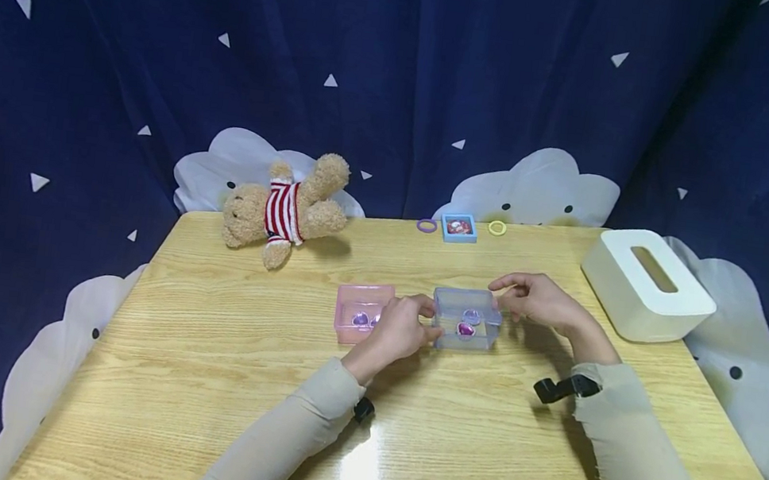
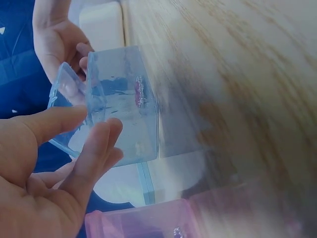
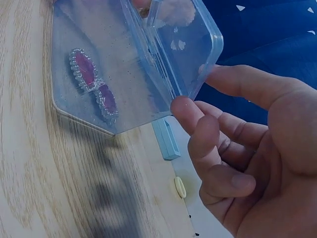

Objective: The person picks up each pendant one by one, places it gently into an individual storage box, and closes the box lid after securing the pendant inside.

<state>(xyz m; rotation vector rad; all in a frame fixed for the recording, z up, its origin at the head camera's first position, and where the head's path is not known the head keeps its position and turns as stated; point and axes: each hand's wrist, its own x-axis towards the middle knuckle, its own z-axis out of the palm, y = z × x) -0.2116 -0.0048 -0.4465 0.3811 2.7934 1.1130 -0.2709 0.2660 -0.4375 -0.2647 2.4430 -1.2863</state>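
A translucent blue box [image 1: 464, 338] stands on the table with its hinged lid [image 3: 190, 44] tilted partly open. Inside lie a magenta gem piece [image 1: 465, 329] and a purple one [image 1: 472, 316], both with silvery beaded rims. My left hand [image 1: 401, 327] holds the box's left side, thumb and fingers around its upper edge. From the opposite side my right hand [image 1: 541, 300] pinches the lid's edge between thumb and fingertip, its other fingers curled loosely below. Just left, partly behind my left wrist, sits an open translucent pink box [image 1: 346, 315] with purple gem pieces [image 1: 360, 319] in it.
Along the back edge lie a purple ring [image 1: 427, 226], a small blue frame-like square [image 1: 457, 238] and a yellow ring [image 1: 497, 228]. A teddy bear [image 1: 285, 212] in a striped shirt lies back left. At right stands a white tissue box [image 1: 644, 296].
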